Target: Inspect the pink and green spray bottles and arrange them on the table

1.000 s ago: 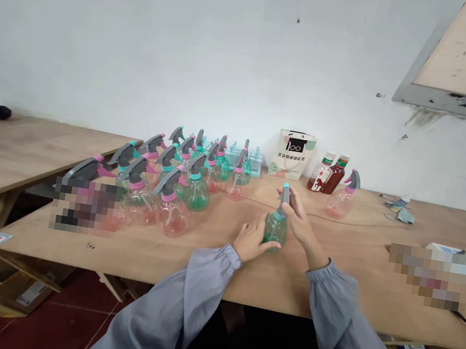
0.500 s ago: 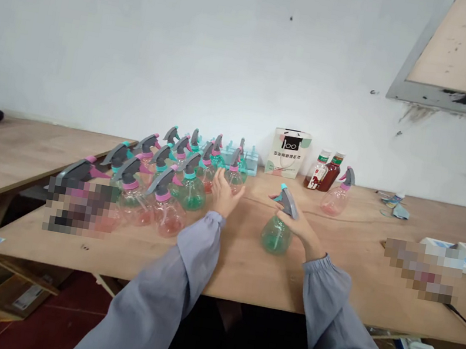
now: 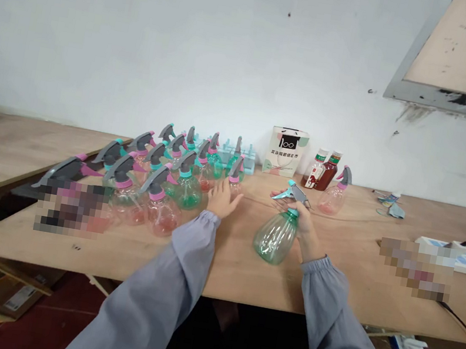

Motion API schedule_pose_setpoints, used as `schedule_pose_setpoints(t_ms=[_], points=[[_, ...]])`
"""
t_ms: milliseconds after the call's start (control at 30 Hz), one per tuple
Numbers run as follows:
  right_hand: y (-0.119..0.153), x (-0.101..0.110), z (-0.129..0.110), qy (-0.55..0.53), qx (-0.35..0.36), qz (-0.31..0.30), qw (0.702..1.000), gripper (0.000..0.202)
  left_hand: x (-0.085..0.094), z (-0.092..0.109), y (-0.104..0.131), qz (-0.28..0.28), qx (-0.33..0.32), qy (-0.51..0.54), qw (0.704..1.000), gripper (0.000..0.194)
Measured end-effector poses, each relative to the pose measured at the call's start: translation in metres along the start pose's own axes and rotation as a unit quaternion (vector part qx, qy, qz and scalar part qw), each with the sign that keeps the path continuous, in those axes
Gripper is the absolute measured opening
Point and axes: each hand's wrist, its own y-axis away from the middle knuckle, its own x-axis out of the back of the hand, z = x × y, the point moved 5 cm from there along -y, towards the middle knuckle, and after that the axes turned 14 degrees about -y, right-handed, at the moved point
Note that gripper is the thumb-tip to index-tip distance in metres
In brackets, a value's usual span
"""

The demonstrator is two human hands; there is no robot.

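My right hand (image 3: 304, 225) grips the neck of a green spray bottle (image 3: 275, 238), which tilts with its grey and teal head up to the right of its base. My left hand (image 3: 222, 198) has its fingers spread in front of a pink spray bottle (image 3: 235, 184); whether it touches that bottle I cannot tell. To the left stand several pink and green spray bottles with grey trigger heads, among them a pink one (image 3: 162, 215) and a green one (image 3: 189, 191).
A paper bag (image 3: 285, 152), two sauce bottles (image 3: 329, 171) and another pink spray bottle (image 3: 332, 198) stand at the back. A teal rack (image 3: 249, 161) is behind the bottle group. A white power strip (image 3: 460, 259) with cables lies on the right of the wooden table (image 3: 216, 273).
The green bottle in my right hand has gone from upright to tilted, its base swung left. My left hand has lowered slightly. The view has shifted a little.
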Motion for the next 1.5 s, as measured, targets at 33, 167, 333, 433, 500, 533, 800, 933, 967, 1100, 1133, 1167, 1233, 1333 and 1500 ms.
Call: schedule_pose_setpoints(t_ms=[33, 167, 333, 433, 500, 533, 800, 933, 967, 1100, 1133, 1167, 1233, 1333, 1500], points=[[0.001, -0.006, -0.002, -0.021, -0.012, -0.013, 1.0, 0.03, 0.002, -0.002, 0.012, 0.009, -0.013, 0.001, 1.0, 0.078], [0.001, -0.021, -0.006, -0.063, -0.014, -0.016, 0.998, 0.024, 0.012, -0.009, 0.049, 0.043, -0.025, 0.0, 0.999, 0.077], [-0.001, -0.033, 0.002, -0.083, -0.037, -0.003, 0.996, 0.022, 0.018, -0.01, 0.062, 0.038, -0.017, -0.001, 0.999, 0.074], [0.001, -0.04, 0.006, -0.072, -0.058, -0.031, 0.995, 0.03, 0.019, -0.008, 0.06, 0.033, -0.017, 0.009, 0.999, 0.075], [0.001, -0.041, 0.007, -0.073, -0.054, -0.033, 0.995, 0.033, 0.018, -0.008, 0.059, 0.034, -0.022, 0.015, 0.999, 0.075], [0.001, -0.039, 0.008, -0.074, -0.049, -0.025, 0.996, 0.032, 0.018, -0.008, 0.059, 0.034, -0.024, 0.017, 0.999, 0.075], [-0.003, -0.027, 0.009, -0.029, -0.036, -0.004, 0.999, 0.023, 0.018, -0.007, 0.061, 0.029, -0.011, 0.022, 0.999, 0.073], [0.002, -0.036, 0.005, -0.015, -0.049, -0.05, 0.997, 0.034, 0.018, -0.007, 0.06, 0.023, -0.012, 0.024, 0.999, 0.073], [0.002, -0.036, 0.005, -0.01, -0.049, -0.05, 0.997, 0.033, 0.018, -0.007, 0.06, 0.022, -0.012, 0.024, 0.999, 0.073], [0.002, -0.034, 0.006, -0.005, -0.039, -0.014, 0.999, 0.02, 0.019, -0.007, 0.06, 0.023, -0.013, 0.019, 0.999, 0.072], [0.002, -0.034, 0.007, -0.005, -0.04, -0.009, 0.999, 0.019, 0.019, -0.007, 0.06, 0.024, -0.014, 0.019, 0.999, 0.072], [0.002, -0.036, 0.007, -0.004, -0.044, -0.012, 0.999, 0.019, 0.019, -0.007, 0.06, 0.023, -0.015, 0.019, 0.999, 0.073], [0.004, -0.042, 0.008, 0.002, -0.053, -0.032, 0.998, 0.025, 0.018, -0.007, 0.06, 0.023, -0.014, 0.02, 0.999, 0.073], [0.007, -0.049, 0.007, 0.018, -0.047, -0.06, 0.997, 0.03, 0.018, -0.007, 0.059, 0.026, -0.014, 0.019, 0.999, 0.073], [0.001, -0.035, 0.011, 0.017, -0.029, -0.01, 0.999, 0.022, 0.018, -0.008, 0.059, 0.028, -0.016, 0.014, 0.999, 0.073]])
